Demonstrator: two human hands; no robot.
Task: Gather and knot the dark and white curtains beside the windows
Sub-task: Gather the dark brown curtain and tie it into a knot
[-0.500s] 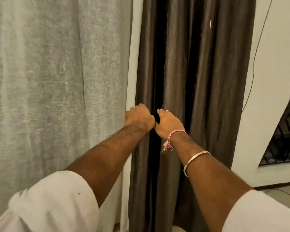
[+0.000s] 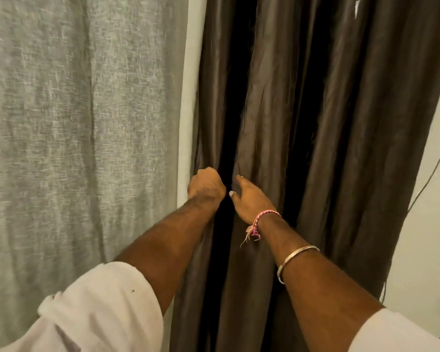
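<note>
Where white wall (image 2: pixel 422 212) ends, dark curtain (image 2: pixel 341 123) hangs beside white curtain (image 2: pixel 74 123).

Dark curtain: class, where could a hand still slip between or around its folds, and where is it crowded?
A deep black gap runs down the dark curtain between its left folds, bordered by the left hand and right hand. A pale wall strip separates it from the white curtain. Bare wall lies right. Crowded: where both hands meet the folds.
</note>
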